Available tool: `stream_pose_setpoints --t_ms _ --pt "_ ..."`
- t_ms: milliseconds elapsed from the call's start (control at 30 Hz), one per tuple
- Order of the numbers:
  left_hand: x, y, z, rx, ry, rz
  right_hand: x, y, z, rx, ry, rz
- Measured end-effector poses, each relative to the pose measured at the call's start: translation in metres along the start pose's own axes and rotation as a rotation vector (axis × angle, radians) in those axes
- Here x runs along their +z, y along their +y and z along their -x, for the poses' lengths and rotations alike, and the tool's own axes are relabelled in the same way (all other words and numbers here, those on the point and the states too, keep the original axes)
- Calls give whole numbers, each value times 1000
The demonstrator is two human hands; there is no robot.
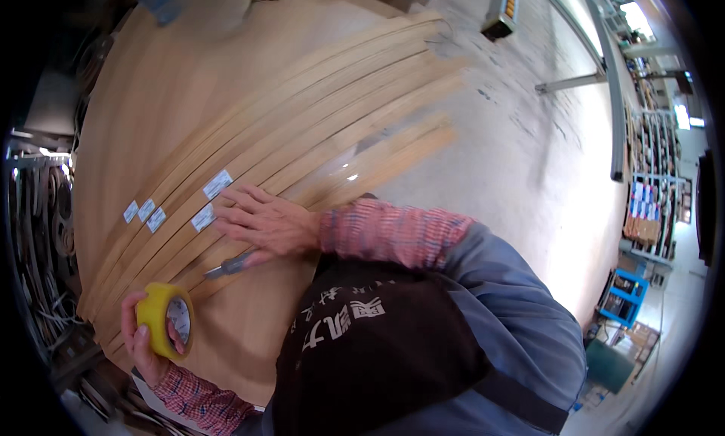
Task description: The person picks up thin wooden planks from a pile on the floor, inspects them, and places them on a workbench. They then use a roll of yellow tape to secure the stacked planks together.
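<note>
In my left hand (143,344) is a roll of yellow packing tape (160,315), with my fingers through and around its ring. My right hand (268,221) lies over several long, thin wood strips (302,103), fingers stretched across them beside small white labels (217,184). A slim grey utility knife (226,267) sticks out from under my right thumb, its tip pointing left; the palm hides the rest of its handle. The strips lie side by side in a slanting bundle, and clear shiny film or tape shows on them near my right wrist.
Wood-coloured board (151,88) spreads under the strips, with a pale grey surface (491,134) to the right. A clear plastic bottle (155,1) stands at the far left. Metal rails (604,73), stocked shelves (653,179) and a blue crate (624,296) are along the right.
</note>
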State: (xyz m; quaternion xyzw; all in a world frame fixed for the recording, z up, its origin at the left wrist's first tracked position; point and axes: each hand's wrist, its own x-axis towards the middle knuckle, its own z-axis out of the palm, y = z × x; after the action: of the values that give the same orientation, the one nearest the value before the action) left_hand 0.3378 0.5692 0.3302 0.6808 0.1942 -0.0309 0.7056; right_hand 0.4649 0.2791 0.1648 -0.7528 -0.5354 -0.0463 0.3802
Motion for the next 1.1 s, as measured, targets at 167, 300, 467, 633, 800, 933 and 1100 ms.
stream_pose_setpoints --t_ms 167,300,467,633,800,933,1100 --pt "44 21 -28 -65 -148 -97 4 4 -10 52 146 45" --pt "120 39 -62 -170 -404 -126 -45 5 41 393 373 -288" --pt "184 44 -109 -297 -766 -249 -139 2 85 852 551 -575" --pt "242 24 -128 -200 -931 -264 -170 1 107 904 524 -673" --pt "291 25 -142 -163 -1030 -301 -190 19 116 888 598 -1019" --pt "317 30 -153 -231 -1067 -309 -216 32 116 966 449 -981" --pt "345 29 -167 -218 -1090 -357 -228 50 128 886 524 -909"
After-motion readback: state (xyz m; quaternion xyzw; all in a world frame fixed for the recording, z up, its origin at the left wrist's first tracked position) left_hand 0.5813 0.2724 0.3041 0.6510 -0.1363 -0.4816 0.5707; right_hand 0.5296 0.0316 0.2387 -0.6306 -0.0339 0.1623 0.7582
